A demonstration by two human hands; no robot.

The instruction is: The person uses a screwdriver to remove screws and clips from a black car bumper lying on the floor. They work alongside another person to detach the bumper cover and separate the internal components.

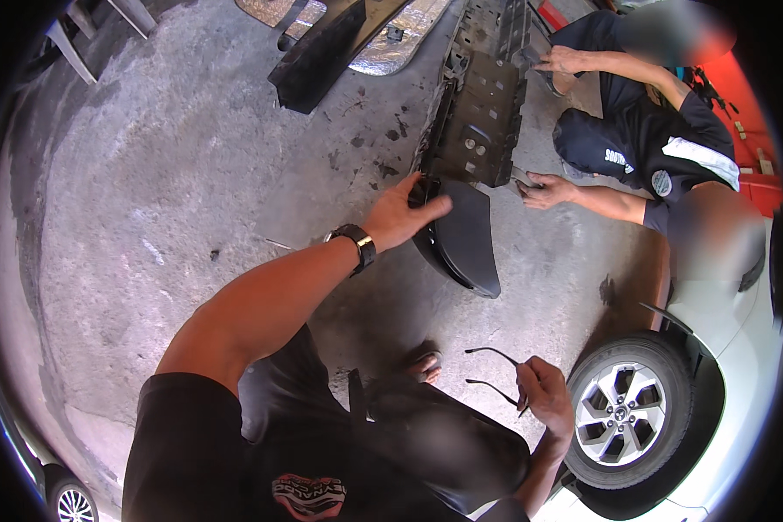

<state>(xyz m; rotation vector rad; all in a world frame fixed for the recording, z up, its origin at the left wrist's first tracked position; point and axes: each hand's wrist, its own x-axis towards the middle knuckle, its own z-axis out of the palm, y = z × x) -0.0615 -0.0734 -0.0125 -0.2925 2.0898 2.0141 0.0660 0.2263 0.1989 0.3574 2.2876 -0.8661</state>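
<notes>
1. Black fabric of my shirt and shorts fills the lower middle of the frame, with my foot (425, 365) in a sandal just above it on the concrete floor (174, 217).
2. My right hand (544, 391), lower right of centre, is closed around a pair of thin black-framed glasses (494, 374), pinching them at one end so the arms stick out to the left.
3. Just right of that hand stands a white car (731, 348), its front wheel (618, 413) showing a silver alloy rim.
4. My left arm reaches up through the middle of the frame, a dark wristwatch (357, 244) on the wrist.
5. My left hand (400, 213) grips the upper edge of a black bumper piece (465, 239), fingers curled over its rim; the piece lies on the floor at frame centre.
6. Touching its upper end, a long black plastic underpanel (483, 96) runs toward the top of the frame.
7. At the upper right another person crouches in dark clothes, one hand (544, 190) on the panel's lower corner and the other hand (561, 59) farther up its right edge.
8. Farthest off, at the top centre, lie another black panel (331, 48) and a silvery heat shield (400, 43).
</notes>
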